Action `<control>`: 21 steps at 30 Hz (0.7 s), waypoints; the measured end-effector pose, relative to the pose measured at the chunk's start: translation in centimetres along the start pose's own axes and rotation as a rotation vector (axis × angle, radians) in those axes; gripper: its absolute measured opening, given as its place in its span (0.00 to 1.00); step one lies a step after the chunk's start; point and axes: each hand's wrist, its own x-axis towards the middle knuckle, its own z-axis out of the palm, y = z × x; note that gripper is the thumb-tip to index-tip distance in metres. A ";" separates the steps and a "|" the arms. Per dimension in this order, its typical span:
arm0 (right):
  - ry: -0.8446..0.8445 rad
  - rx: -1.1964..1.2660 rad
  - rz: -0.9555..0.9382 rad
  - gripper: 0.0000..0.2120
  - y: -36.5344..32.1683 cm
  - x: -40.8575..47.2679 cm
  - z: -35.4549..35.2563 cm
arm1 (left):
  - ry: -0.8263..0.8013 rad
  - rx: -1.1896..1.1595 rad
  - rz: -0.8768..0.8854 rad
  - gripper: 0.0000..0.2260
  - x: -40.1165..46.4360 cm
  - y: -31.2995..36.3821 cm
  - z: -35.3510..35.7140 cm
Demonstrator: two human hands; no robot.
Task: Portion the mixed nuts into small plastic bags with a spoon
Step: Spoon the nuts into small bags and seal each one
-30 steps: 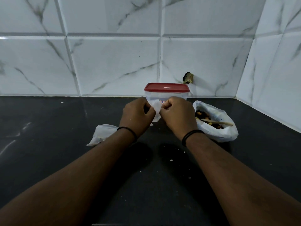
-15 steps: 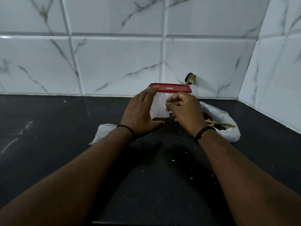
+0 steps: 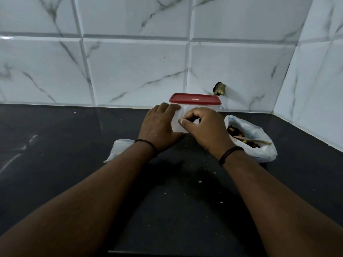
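A small clear plastic bag (image 3: 177, 123) stands between my two hands, just in front of a clear container with a red lid (image 3: 194, 98). My left hand (image 3: 160, 129) lies flat against the bag's left side, fingers straight and thumb along the counter. My right hand (image 3: 202, 127) pinches the bag's edge with curled fingers and thumb. To the right, a larger white bag (image 3: 259, 151) lies open with mixed nuts (image 3: 234, 131) and a wooden spoon (image 3: 254, 140) inside.
A crumpled stack of white plastic bags (image 3: 120, 148) lies on the black counter (image 3: 55, 145) left of my left wrist. Crumbs dot the counter. White marble tile walls close the back and right. A broken spot in the wall (image 3: 220, 88) shows behind the container.
My left hand went from pinching the bag to lying flat with straight fingers against it. My right hand kept its pinch and shifted slightly right.
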 end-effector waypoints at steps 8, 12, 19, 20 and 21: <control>-0.023 0.109 -0.003 0.06 1.1 0.4 -0.4 | 0.024 -0.022 -0.012 0.28 -0.1 -0.1 -0.2; -0.050 -0.042 -0.056 0.06 0.7 0.1 -0.8 | -0.011 -0.057 -0.004 0.29 -0.2 -0.1 -0.3; -0.099 0.206 0.013 0.06 -0.3 -0.1 -0.7 | -0.004 -0.240 -0.065 0.23 -0.1 1.2 -0.5; -0.128 0.209 0.020 0.07 -0.4 -0.1 -0.8 | -0.004 -0.265 -0.077 0.21 -0.1 1.1 -0.5; -0.161 0.202 0.022 0.10 -0.3 -0.2 -0.9 | -0.005 -0.284 -0.082 0.20 -0.2 1.0 -0.4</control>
